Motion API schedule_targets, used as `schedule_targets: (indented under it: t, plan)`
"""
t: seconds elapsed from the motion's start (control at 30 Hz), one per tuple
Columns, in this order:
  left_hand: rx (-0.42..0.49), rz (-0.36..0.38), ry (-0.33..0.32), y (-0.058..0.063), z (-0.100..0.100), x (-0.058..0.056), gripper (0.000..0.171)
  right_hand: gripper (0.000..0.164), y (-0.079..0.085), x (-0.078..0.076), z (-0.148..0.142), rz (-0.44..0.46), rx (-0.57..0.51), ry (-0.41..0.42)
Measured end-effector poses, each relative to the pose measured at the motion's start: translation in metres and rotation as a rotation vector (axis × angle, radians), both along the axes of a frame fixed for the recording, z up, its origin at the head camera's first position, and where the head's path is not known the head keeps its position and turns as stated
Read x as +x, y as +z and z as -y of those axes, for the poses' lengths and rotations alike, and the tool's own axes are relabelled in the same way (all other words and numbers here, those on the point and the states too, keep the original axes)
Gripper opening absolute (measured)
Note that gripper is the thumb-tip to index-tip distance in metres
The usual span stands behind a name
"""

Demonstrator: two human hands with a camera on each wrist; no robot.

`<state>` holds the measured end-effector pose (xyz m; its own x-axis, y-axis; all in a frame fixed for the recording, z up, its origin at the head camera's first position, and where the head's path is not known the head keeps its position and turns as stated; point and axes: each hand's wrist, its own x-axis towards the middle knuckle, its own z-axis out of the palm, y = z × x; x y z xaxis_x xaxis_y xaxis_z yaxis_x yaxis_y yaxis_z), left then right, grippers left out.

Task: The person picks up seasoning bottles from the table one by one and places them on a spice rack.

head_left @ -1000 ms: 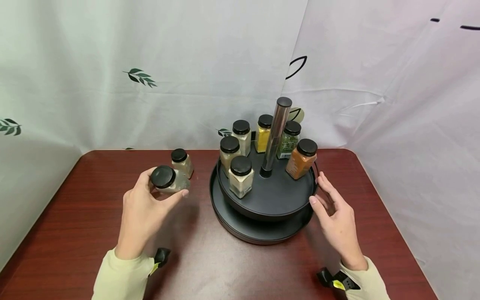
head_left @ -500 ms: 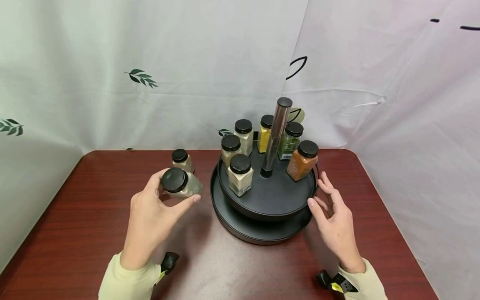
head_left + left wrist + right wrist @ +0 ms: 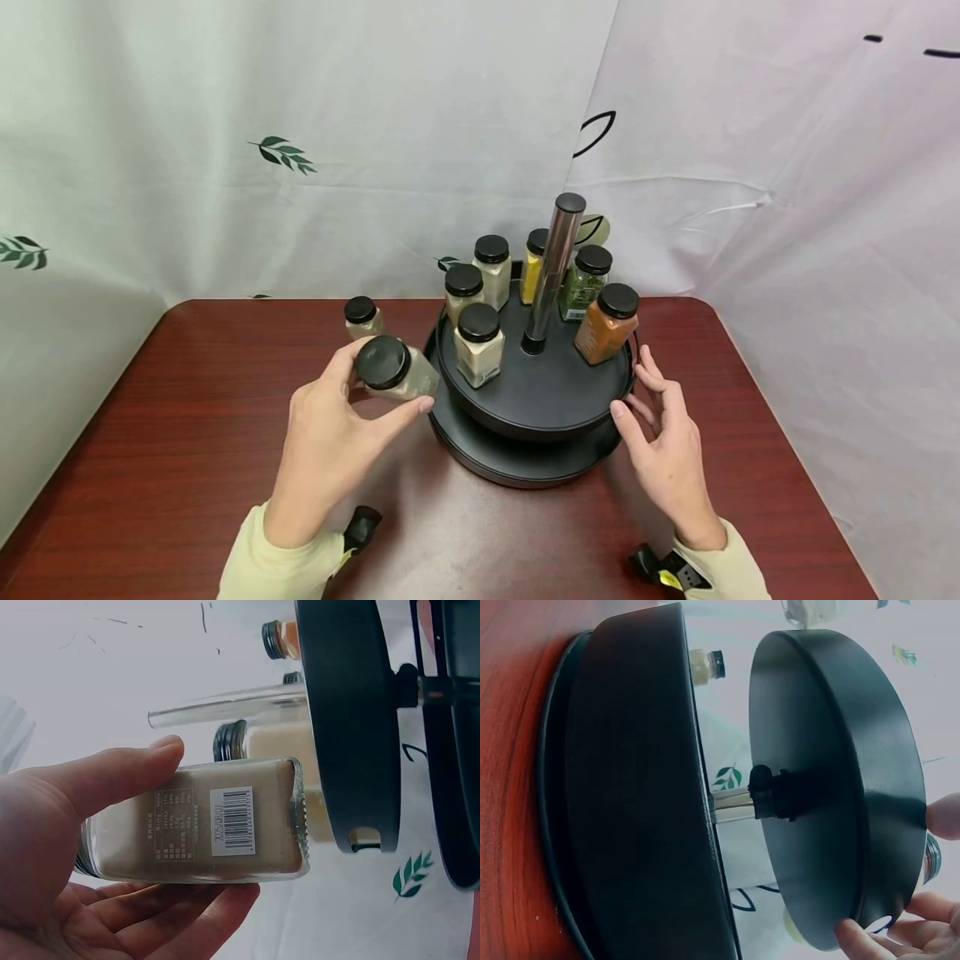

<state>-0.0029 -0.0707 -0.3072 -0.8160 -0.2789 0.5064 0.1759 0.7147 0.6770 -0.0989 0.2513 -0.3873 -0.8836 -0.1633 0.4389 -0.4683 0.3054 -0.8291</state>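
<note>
In the head view my left hand (image 3: 326, 437) holds a clear glass spice jar (image 3: 414, 377) with a black lid, tilted, just left of a black two-tier turntable (image 3: 551, 400). Thumb and fingers span the jar's sides. The left wrist view shows pale powder and a barcode label on this jar (image 3: 187, 817), its base towards the upper tray. My right hand (image 3: 667, 450) grips the upper tray's rim at the right, near a cut-out in its wall. In the right wrist view fingertips (image 3: 855, 941) meet the lower edge of that tray (image 3: 889, 772).
Several black-lidded spice jars stand on the upper tray, including an orange one (image 3: 606, 327), a green one (image 3: 585, 287) and a cream one (image 3: 480, 354). A post (image 3: 553, 267) rises from its middle. Another jar (image 3: 363, 317) stands on the table (image 3: 187, 400), partly behind my left hand.
My left hand has carried the jar rightward to the turntable's left side. The upper tray has turned slightly clockwise seen from above, its jars shifting with it, while my right hand moved slightly leftward.
</note>
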Motion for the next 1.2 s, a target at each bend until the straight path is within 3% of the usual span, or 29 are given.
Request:
schedule_targets:
  t: [0.23, 0.53, 1.0, 1.2]
  plan:
    - [0.016, -0.014, -0.047, 0.002, -0.011, -0.002, 0.068, 0.047, -0.002, 0.002, 0.0, -0.013, 0.031, -0.027]
    - [0.066, -0.034, -0.122, 0.002, -0.025, -0.008, 0.066, 0.067, -0.002, 0.004, 0.003, -0.015, 0.062, -0.065]
    - [0.071, -0.053, -0.23, 0.001, -0.052, -0.023, 0.073, 0.065, -0.002, 0.01, 0.006, -0.031, 0.094, -0.109]
    - [0.052, -0.023, -0.214, -0.003, -0.062, -0.03, 0.073, 0.066, -0.003, 0.011, 0.007, -0.037, 0.093, -0.11]
